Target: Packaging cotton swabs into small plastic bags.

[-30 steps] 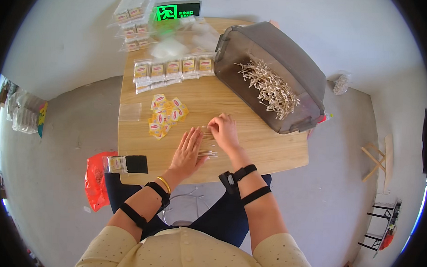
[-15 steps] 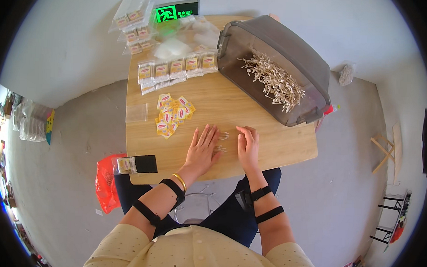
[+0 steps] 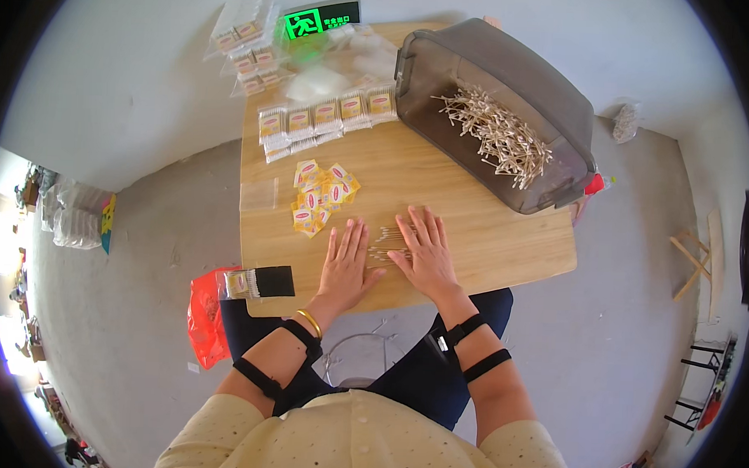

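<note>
Several cotton swabs [image 3: 384,244] lie side by side on the wooden table [image 3: 489,254], between my two hands. My left hand [image 3: 345,264] rests flat at their left ends, fingers stretched out. Over their right ends lies my right hand [image 3: 428,254], its fingers spread and partly covering them. Neither hand grips anything. Beyond my left hand is a loose pile of small yellow and white printed cards [image 3: 316,197]. A grey plastic bin [image 3: 443,154] lies tipped on its side at the far right, with a heap of loose cotton swabs [image 3: 502,135] inside.
Rows of packed swab bags [image 3: 326,117] stand at the table's back, by clear plastic bags [image 3: 314,83]. A small clear bag [image 3: 259,194] lies at the left edge. A swab pack [image 3: 241,284] with a black piece [image 3: 275,282] sits at the near-left corner, above a red bag [image 3: 209,319].
My right hand has gone from curled fingers to flat and spread, moving left onto the swabs. The left hand has drawn slightly away from them. The whole view has shifted a little.
</note>
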Tool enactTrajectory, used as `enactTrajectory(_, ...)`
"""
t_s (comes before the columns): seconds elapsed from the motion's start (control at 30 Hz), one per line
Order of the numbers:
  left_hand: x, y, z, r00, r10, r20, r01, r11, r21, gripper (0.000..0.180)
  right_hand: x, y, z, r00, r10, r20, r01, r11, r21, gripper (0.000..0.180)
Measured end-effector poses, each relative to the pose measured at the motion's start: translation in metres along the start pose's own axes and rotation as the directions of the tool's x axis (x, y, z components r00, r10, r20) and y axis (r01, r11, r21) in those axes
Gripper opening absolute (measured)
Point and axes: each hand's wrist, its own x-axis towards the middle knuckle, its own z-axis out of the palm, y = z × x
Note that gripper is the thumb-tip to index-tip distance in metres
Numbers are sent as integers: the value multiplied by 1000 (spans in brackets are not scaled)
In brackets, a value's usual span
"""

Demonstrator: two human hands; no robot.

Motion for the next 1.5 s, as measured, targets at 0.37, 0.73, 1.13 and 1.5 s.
enactTrajectory(0.37, -9, 1, 2, 999, -37, 4, 37, 999, -9, 98, -27, 0, -15, 996, 58, 73, -68, 989, 135, 71)
enactTrajectory(0.73, -12, 0, 7, 999, 10, -50, -13, 998, -69, 94, -26, -24, 3, 993, -1, 121, 16, 993, -121, 80)
enactTrajectory(1.13, -15, -3, 2, 999, 17, -27, -19, 996, -87, 91, -30, -24, -3, 982, -38, 184, 67, 986, -153, 80)
enactTrajectory(1.5, -9, 1, -1, 1000, 14, -12, -13, 999, 31, 98, -36, -4, -2, 990, 101, 98, -94, 993, -75, 92)
